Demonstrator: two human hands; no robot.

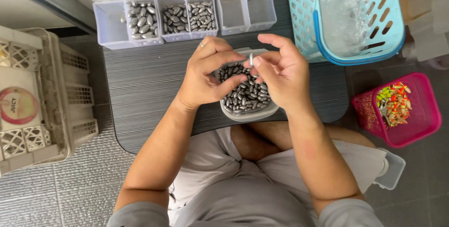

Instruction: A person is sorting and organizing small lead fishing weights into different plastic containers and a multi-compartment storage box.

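While the right hand (280,75) pinches one grey oval sinker (251,60) and the left hand's (206,75) fingers curl closed beside it, the person does best keeping both over the clear tub (248,114), so drops land inside.

Bare dark ribbed mat (145,82) is left open to the left of the clear plastic tub of grey metal weights (245,98). The far edge is blocked by clear compartment boxes (180,14), the far right by a blue plastic basket (348,16).
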